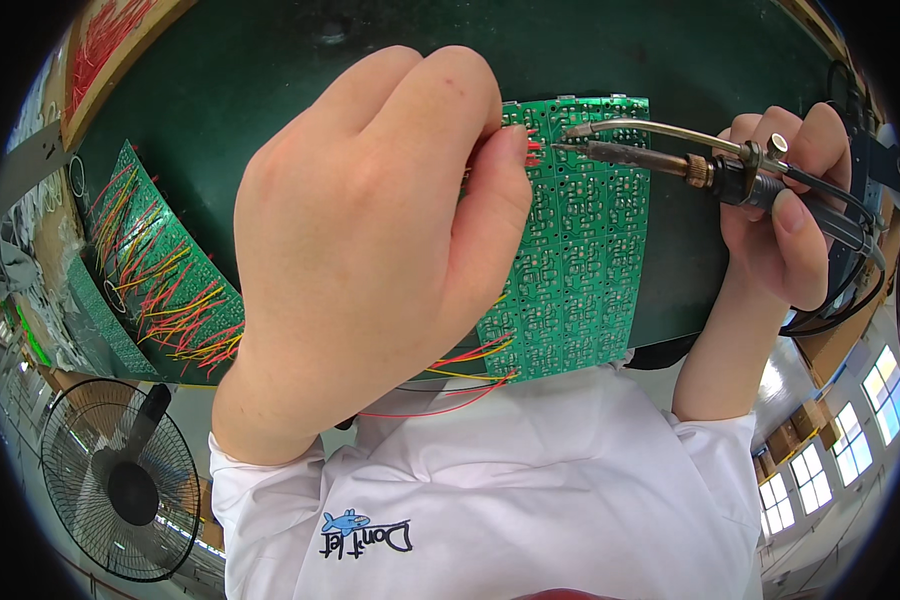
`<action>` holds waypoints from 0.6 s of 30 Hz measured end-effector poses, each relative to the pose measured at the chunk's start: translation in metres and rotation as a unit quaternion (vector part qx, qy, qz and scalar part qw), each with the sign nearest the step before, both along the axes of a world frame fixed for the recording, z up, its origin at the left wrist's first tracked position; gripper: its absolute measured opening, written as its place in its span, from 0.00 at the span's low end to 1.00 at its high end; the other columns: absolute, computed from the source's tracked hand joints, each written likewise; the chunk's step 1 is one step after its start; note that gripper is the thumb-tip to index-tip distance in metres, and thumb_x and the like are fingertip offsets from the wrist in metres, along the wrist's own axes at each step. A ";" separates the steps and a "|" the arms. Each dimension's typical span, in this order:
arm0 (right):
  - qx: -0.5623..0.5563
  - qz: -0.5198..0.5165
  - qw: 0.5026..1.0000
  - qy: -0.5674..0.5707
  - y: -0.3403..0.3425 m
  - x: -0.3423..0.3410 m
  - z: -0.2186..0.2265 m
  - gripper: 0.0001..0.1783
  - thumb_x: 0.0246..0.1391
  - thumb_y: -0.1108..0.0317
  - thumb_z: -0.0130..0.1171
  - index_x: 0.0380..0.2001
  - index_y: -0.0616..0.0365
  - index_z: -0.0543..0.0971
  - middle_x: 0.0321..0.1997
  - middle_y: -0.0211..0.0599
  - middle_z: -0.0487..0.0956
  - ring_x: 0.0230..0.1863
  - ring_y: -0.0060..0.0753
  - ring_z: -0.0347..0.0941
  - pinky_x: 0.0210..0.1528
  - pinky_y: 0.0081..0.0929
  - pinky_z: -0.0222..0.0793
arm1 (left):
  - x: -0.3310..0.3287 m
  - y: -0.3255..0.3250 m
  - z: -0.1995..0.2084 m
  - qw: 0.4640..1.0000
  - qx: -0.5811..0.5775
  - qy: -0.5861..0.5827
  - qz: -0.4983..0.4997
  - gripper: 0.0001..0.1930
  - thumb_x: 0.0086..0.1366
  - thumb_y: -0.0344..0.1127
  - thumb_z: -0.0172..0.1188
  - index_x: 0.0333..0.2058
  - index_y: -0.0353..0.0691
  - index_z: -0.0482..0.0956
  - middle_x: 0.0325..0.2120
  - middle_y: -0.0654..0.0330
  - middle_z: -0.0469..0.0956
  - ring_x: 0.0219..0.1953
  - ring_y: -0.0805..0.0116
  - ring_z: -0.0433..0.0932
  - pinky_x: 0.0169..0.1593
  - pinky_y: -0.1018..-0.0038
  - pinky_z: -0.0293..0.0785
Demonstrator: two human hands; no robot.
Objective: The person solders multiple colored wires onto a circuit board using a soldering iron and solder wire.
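Observation:
My left hand point(380, 190) is closed over the left part of a green circuit board panel point(590, 270). Its thumb and forefinger pinch red wires point(533, 153), whose ends stick out past the fingertips at the board's upper part. In my right hand point(795, 215) is a soldering iron point(635, 155) with a thin metal feed tube point(660, 127) clamped along it. The iron's tip points left, close to the wire ends; whether it touches them I cannot tell. More red, yellow and black wires point(475, 355) come off the panel's lower left edge. My left hand hides the panel's left side.
Another green board point(175, 255) with many red and yellow wires lies at the left on the dark green table point(370, 30). A wooden-edged tray of red wires point(105, 50) is at the upper left. Black cables point(870, 280) hang at the right; a fan point(120, 480) stands lower left.

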State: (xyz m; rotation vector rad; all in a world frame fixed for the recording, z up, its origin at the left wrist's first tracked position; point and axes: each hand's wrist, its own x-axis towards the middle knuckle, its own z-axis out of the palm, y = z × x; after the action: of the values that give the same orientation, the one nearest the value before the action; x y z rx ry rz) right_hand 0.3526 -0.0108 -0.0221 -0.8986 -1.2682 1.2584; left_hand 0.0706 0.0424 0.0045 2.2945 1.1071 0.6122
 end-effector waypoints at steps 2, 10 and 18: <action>-0.008 0.001 1.000 -0.005 -0.001 0.003 0.001 0.15 0.53 0.67 0.60 0.32 0.51 0.62 0.26 0.31 0.67 0.27 0.21 0.59 0.32 0.22 0.58 | 0.000 0.001 0.001 1.000 0.001 0.001 -0.006 0.05 0.60 0.23 0.62 0.28 0.34 0.73 0.21 0.59 0.72 0.22 0.67 0.70 0.27 0.74 0.68; -0.023 0.003 1.000 -0.010 -0.002 0.002 0.002 0.15 0.53 0.67 0.61 0.32 0.51 0.62 0.26 0.31 0.67 0.27 0.21 0.59 0.31 0.23 0.57 | 0.000 -0.002 0.003 1.000 -0.018 0.010 0.000 0.05 0.55 0.22 0.63 0.28 0.35 0.74 0.22 0.59 0.73 0.22 0.68 0.71 0.27 0.76 0.68; -0.001 0.001 1.000 -0.025 -0.001 -0.002 0.001 0.16 0.53 0.67 0.61 0.32 0.51 0.62 0.27 0.31 0.67 0.27 0.21 0.58 0.31 0.22 0.54 | 0.004 -0.003 0.000 1.000 -0.018 0.004 0.009 0.06 0.54 0.22 0.62 0.27 0.36 0.74 0.20 0.61 0.73 0.21 0.69 0.71 0.26 0.77 0.68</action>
State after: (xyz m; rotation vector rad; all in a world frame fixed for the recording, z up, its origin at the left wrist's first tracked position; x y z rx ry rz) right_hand 0.3508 -0.0118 -0.0207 -0.9365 -1.3080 1.2453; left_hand 0.0747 0.0389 0.0040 2.2604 1.1352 0.5856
